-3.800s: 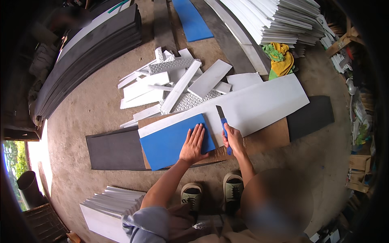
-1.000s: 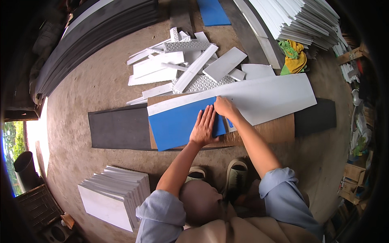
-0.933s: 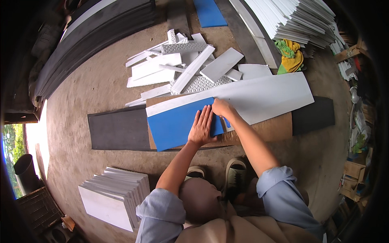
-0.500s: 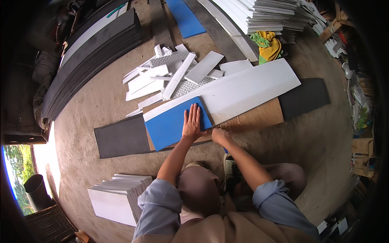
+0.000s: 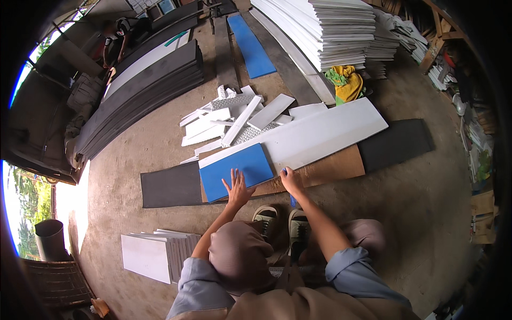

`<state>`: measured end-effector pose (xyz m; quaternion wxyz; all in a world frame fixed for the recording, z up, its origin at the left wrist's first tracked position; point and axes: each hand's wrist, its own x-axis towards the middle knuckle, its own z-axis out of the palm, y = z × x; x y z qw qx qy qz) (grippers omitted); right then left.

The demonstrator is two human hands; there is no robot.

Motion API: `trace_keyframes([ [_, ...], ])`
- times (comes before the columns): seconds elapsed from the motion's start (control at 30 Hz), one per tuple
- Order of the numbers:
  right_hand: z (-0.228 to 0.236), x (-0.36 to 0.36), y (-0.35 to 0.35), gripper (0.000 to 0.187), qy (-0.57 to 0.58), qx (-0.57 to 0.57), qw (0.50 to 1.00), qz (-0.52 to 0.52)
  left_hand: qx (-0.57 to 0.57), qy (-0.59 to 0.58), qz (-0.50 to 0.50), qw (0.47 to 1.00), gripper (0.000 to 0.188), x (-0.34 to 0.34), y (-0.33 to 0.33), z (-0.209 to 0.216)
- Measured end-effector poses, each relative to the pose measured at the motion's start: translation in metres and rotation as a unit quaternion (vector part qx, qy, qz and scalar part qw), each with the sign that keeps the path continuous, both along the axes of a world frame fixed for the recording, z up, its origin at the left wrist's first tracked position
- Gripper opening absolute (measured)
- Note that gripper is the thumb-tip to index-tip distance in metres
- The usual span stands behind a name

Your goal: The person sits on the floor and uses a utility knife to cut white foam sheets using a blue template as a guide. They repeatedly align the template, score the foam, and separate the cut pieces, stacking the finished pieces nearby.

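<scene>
My left hand (image 5: 238,188) is open, its fingers spread over the near edge of a blue foam sheet (image 5: 237,166). Under this sheet runs a long white foam sheet (image 5: 320,133), which reaches off to the right. My right hand (image 5: 291,182) is closed at the near edge of the white sheet, just right of the blue one. It grips what looks like a slim blue utility knife (image 5: 293,201); its blade is hidden. Beneath the sheets lie a brown board (image 5: 333,164) and a dark grey mat (image 5: 168,184).
White offcuts (image 5: 232,117) lie heaped beyond the sheets. Stacks of dark sheets (image 5: 144,96) and white sheets (image 5: 346,32) flank them, with a yellow-green cloth (image 5: 346,85) at right. Cut white pieces (image 5: 146,258) stand at near left. Another person (image 5: 125,32) is at far left.
My left hand has slid from the right part of the blue sheet to its near edge and spread its fingers. My right hand remains near the sheet's right edge. The view has tilted up.
</scene>
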<state>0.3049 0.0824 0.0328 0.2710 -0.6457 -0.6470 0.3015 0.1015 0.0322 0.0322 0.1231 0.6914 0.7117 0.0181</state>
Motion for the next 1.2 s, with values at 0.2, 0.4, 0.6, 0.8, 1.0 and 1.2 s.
trace_keyframes([
  [0.2,-0.019,-0.032,0.019,0.029,0.088,0.007,0.996,0.013,0.077,-0.067,0.355,0.929,0.071,-0.093,-0.044,-0.029],
  [0.4,-0.02,-0.059,0.023,0.024,0.06,0.052,0.997,0.001,0.195,-0.127,0.35,0.907,0.055,-0.118,-0.037,-0.062],
  [0.6,-0.021,-0.071,0.047,0.024,0.149,-0.047,0.988,0.01,0.227,-0.134,0.354,0.898,0.051,-0.14,-0.006,-0.058],
  [0.8,-0.028,-0.054,0.125,0.021,0.057,0.143,0.978,0.138,0.182,-0.177,0.346,0.903,0.053,-0.157,0.023,-0.061],
  [1.0,-0.045,-0.056,0.162,0.017,-0.067,0.101,0.969,0.216,0.16,-0.188,0.35,0.904,0.055,-0.162,0.018,-0.058],
  [1.2,-0.028,-0.041,0.131,0.019,0.021,0.115,0.973,0.199,0.147,-0.189,0.36,0.902,0.047,-0.148,-0.009,-0.053],
])
